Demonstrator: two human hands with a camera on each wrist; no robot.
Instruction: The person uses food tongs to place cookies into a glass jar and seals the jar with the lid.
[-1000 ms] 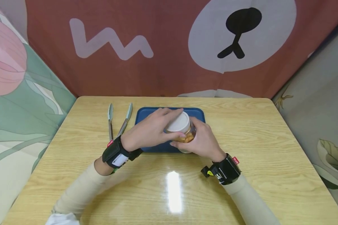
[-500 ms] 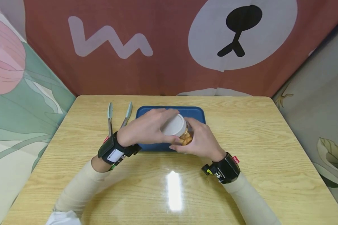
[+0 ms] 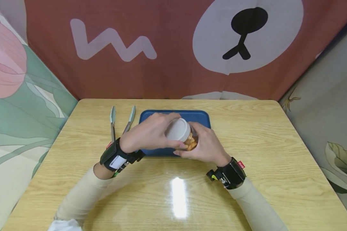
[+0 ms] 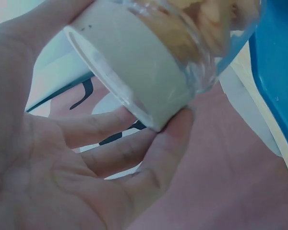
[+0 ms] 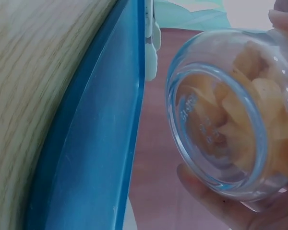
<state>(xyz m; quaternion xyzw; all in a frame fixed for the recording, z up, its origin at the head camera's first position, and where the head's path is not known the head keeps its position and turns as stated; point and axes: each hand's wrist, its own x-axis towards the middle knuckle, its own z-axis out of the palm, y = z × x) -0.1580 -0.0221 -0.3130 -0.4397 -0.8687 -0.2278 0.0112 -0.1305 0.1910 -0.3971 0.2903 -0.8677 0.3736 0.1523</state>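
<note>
A clear jar point(image 5: 216, 120) with orange-tan snack pieces inside is held tilted above the blue tray point(image 3: 191, 113), its white lid point(image 3: 177, 129) leaning toward the left hand. My left hand point(image 3: 148, 131) grips the lid by its rim, thumb on the near side and fingers on the far side; in the left wrist view the lid point(image 4: 134, 62) sits on the jar's mouth. Round the jar's body curl the fingers and thumb of my right hand point(image 3: 209, 144). In the right wrist view the jar's round base faces the camera, apart from the tray.
Tongs point(image 3: 112, 120) with pale blue tips lie spread on the wooden table point(image 3: 248, 134), left of the tray; the left wrist partly covers them. A reddish-brown cloth point(image 3: 173, 77) with a bear print hangs behind the table's far edge.
The jar has tipped further, its lid swinging left and slightly down, so more of the contents shows. My left hand has shifted a little left with the lid; my right hand has barely moved.
</note>
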